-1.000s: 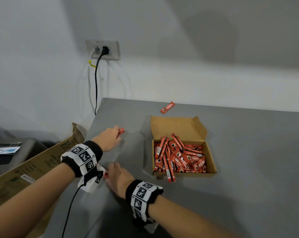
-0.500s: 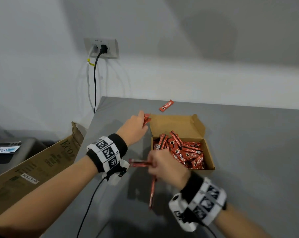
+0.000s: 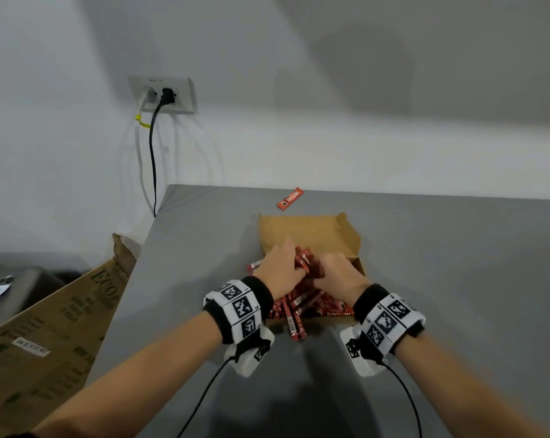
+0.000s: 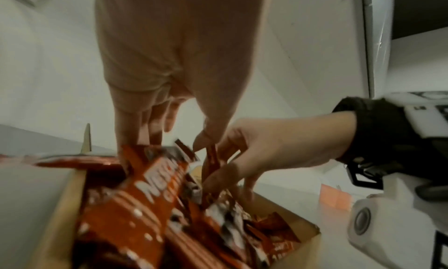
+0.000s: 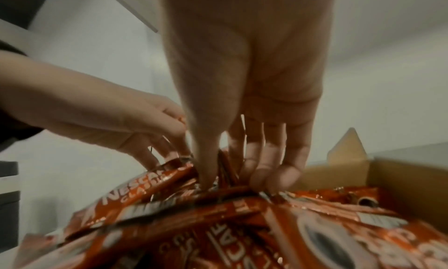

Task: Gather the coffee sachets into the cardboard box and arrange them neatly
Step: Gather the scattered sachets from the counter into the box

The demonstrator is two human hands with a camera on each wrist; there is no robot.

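The open cardboard box (image 3: 311, 230) lies on the grey table (image 3: 441, 279), holding a loose heap of red coffee sachets (image 3: 311, 306). Both hands are inside it, close together. My left hand (image 3: 286, 263) curls its fingers round a few sachets (image 3: 302, 260) above the heap. My right hand (image 3: 330, 270) pinches thin sachets (image 5: 226, 168) between thumb and fingers. In the left wrist view the left hand (image 4: 172, 145) reaches down onto the heap (image 4: 155, 187). One sachet (image 3: 295, 327) hangs over the box's front edge, another (image 3: 254, 266) pokes out on the left. A single sachet (image 3: 290, 199) lies behind the box.
The table's left edge (image 3: 134, 273) drops off beside a large brown carton (image 3: 46, 327). Two cables hang from a wall socket (image 3: 163, 94) at the back left. Camera cables trail from both wrists toward me.
Both hands have moved right and forward from the table's left side into the box, carrying sachets. The camera has tilted so the box sits nearer the frame's middle.
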